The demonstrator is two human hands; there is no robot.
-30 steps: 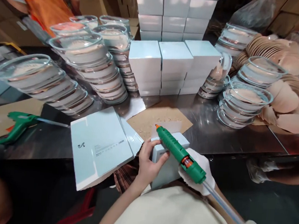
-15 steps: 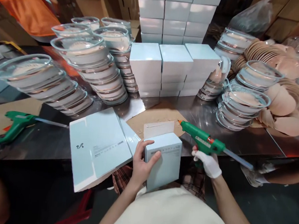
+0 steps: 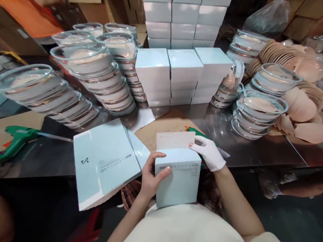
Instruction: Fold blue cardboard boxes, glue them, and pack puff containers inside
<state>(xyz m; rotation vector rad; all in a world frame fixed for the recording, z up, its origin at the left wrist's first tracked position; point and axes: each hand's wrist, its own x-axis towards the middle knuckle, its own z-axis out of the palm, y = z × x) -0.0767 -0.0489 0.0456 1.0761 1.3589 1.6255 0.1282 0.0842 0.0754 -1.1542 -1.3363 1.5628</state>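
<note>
A pale blue cardboard box stands at the table's front edge, its white flap raised at the back. My bare left hand grips the box by its left side, thumb on the front face. My right hand, in a white glove, pinches the right end of the flap between thumb and fingers. Behind that hand a green glue gun lies on the table, partly hidden. Left of the box lies a stack of flat pale blue cartons.
Stacked glass dishes stand at left, more glass dishes at right beside round wooden discs. White boxes rise at the back. Another green glue gun lies at left. A person in an orange vest is at the far left.
My right hand has let go of the glue gun, now lying on the table, and has moved left to the flap. My left hand still holds the box.
</note>
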